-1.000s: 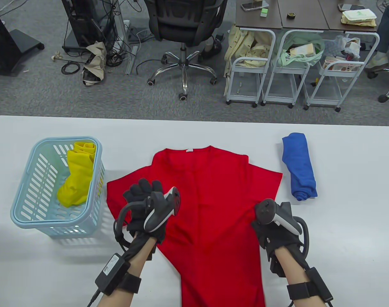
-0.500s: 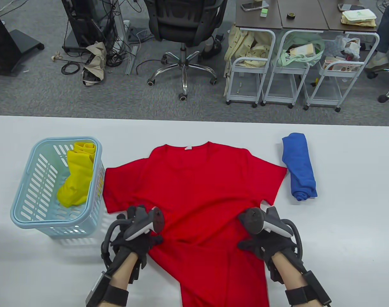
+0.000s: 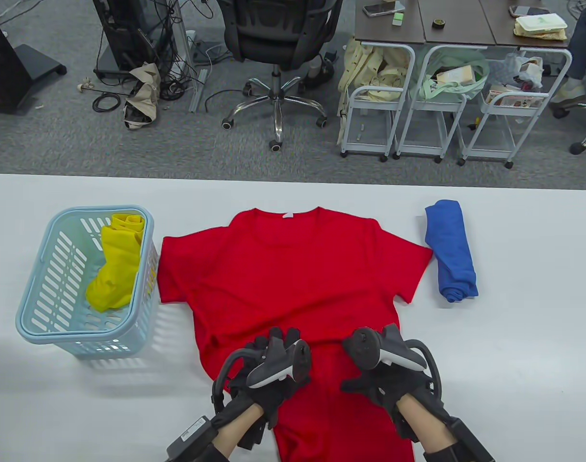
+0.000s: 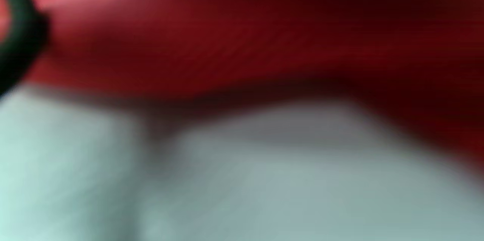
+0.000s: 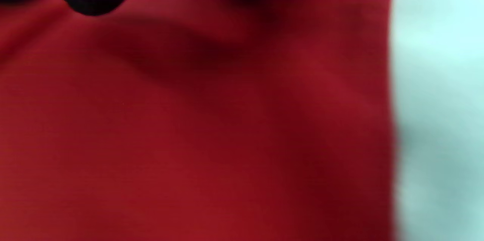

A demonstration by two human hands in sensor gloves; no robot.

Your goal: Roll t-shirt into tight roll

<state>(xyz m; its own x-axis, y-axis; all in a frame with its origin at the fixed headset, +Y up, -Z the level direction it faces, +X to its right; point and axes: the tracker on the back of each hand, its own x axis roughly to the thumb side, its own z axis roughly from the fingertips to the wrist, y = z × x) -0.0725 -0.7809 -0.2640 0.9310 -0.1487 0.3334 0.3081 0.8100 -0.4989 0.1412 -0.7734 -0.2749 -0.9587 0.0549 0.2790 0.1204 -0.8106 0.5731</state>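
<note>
A plain red t-shirt [image 3: 293,274] is showing a small white neck label. The counter [image 3: 514,337] is looking white. A pale blue slotted basket [image 3: 37,327] is holding yellow cloth [image 3: 114,269]. A blue roll [image 3: 450,250] is lying nearby. Black gloves are covering the left hand [image 3: 268,380] and right hand [image 3: 384,375].

table view overhead, wrist views pressed against t-shirt [image 3: 293,274]
</note>
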